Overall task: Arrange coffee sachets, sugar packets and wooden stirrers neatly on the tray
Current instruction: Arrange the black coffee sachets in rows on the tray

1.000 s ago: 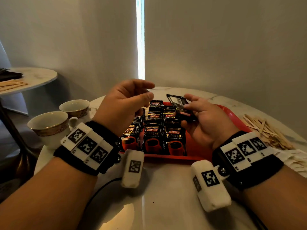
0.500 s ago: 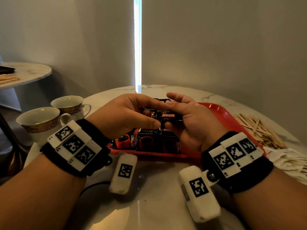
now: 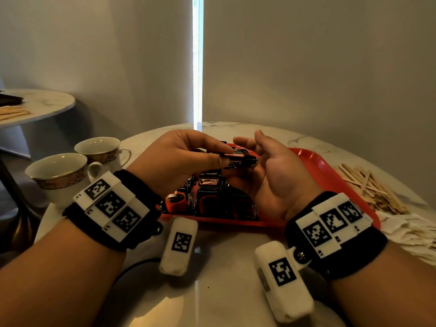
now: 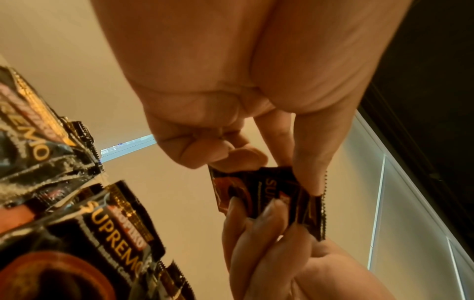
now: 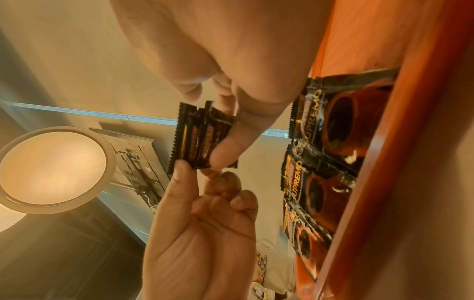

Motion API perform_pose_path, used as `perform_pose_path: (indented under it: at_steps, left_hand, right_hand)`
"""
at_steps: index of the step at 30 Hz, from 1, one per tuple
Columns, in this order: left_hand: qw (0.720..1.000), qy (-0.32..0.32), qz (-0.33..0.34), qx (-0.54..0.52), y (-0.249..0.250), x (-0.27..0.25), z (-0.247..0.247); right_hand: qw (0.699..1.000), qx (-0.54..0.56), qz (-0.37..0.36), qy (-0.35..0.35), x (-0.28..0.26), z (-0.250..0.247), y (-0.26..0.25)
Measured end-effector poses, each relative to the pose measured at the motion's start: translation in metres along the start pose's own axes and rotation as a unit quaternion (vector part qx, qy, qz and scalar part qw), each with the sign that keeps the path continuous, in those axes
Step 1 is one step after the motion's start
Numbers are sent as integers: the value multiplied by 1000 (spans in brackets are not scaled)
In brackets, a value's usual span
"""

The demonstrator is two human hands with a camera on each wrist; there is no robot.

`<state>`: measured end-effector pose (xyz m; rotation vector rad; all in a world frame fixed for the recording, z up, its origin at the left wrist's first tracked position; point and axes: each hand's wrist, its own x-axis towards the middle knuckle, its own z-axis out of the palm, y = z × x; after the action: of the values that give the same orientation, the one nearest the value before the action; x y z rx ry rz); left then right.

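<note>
Marble table point(image 3: 217, 291) first, the largest thing before us, round and pale, bearing a red tray point(image 3: 313, 161). Rows of black coffee sachets point(image 3: 210, 197) lie flat on the tray's left part. Off the tray, to our right on the table, sit a loose heap of wooden stirrers point(image 3: 368, 187) and white sugar packets point(image 3: 410, 232). Two cups point(image 3: 59, 173) stand to our left.

Above the tray we hold a few sachets point(image 3: 238, 158) together between both hands. Our left hand point(image 3: 174, 166) pinches one end with thumb and fingertips; our right hand point(image 3: 271, 175), palm up, pinches the other end with its thumb point(image 5: 231, 142) and fingers.

The held sachets lie roughly level, long axis running left to right between our hands, well above the rows below.

We judge them light, thin and crinkly, with slick foil that could slide apart. Gripping the flat crimped ends point(image 4: 324, 207), as now, seems safest; squeezing the middle might buckle them.
</note>
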<state>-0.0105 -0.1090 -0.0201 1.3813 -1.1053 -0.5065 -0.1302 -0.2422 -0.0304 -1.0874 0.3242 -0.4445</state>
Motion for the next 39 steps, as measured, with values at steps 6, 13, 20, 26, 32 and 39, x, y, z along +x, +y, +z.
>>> perform_pose_path:
  at_steps: [6,13,20,26,32,39]
  left_hand:
    - [999,26,16,-18,-1,1,-2]
    - [988,115,46,-89,-1,3,-6]
    - [956,228,23,-183,-6,7,-21]
    - [950,215,-15,-227,-12,14,-24]
    - [980,113,-88,-138,-14,10,-15]
    - [991,37,-106,-67,-16,8,-1]
  right_hand:
    - [1000,19,-4,-7,0,-1,1]
    - [1000,22,-2,22,5,-4,2]
    - [999,-9,-43,31,11,-10,-1]
    - [995,-64,-58,44,11,-15,-6]
    - [980,-173,-85,59,0,-12,-10]
    - [974,-208,-92,3,-11,3,-3]
